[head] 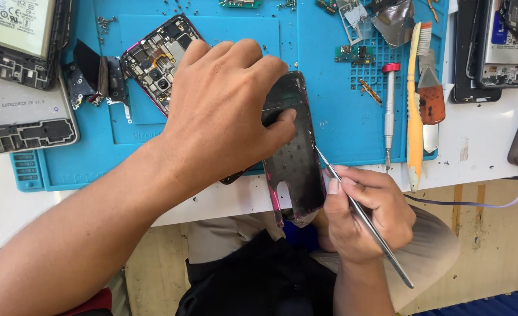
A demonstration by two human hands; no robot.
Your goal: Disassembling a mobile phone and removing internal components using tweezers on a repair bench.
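From the head camera, your left hand [224, 111] lies palm down over a dark phone back panel [297, 158], fingers curled over its upper end and thumb pressed on its face, pinning it at the front edge of the blue work mat [335, 123]. The panel runs from the mat out past the white table [481, 152] edge toward your lap, its lower end with a pink-edged cutout hanging free. Your right hand [364, 213] is closed around thin metal tweezers [361, 213], held like a pen, with the tip touching the panel's right edge just below your left thumb. Just beside your left hand, partly hidden under it, an opened phone [154, 61] shows its circuit board and camera parts. To the right on the mat lie a small screwdriver [389, 111] with a red cap, a yellow toothbrush [414, 117] and an orange-handled scraper [431, 102], side by side. More stripped phones [19, 70] sit at the left.
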